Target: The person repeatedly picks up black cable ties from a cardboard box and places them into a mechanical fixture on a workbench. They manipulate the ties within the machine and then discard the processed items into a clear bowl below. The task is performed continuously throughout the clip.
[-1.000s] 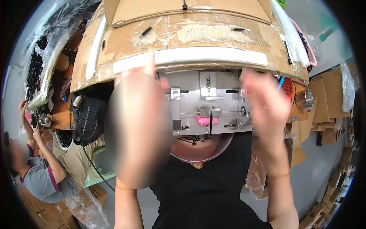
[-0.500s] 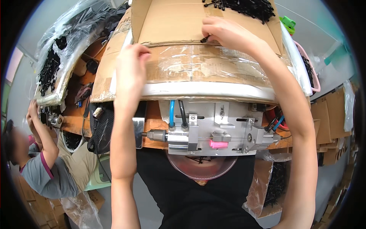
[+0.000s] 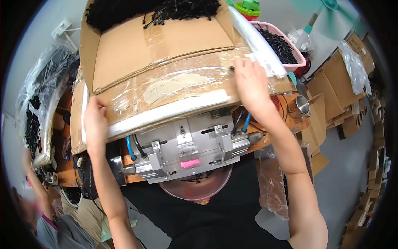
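My right hand (image 3: 251, 85) rests over the right part of the taped cardboard flap (image 3: 137, 93), its fingers closed. A small black piece (image 3: 232, 68) pokes out by its fingertips; most of it is hidden. My left hand (image 3: 96, 122) is at the flap's left end, fingers curled, and whatever lies in them is hidden. Behind the flap, the open cardboard box (image 3: 166, 39) holds a heap of thin black pieces with small knobbed ends (image 3: 155, 17). Below the flap sits a metal clamping fixture (image 3: 182, 135) with a pink block (image 3: 190, 163) at its front.
A clear bowl (image 3: 226, 178) with a few black pieces stands under the fixture. To the right is a pink basket (image 3: 296, 54) of black pieces, near a metal cup (image 3: 302, 104) and cardboard boxes (image 3: 331, 87). Another person (image 3: 62, 230) sits at the left by a plastic-covered box (image 3: 41, 83).
The view has swung to the right. My right hand has moved from the box's inside edge to the right of the flap; my left hand has come lower along the flap's left side.
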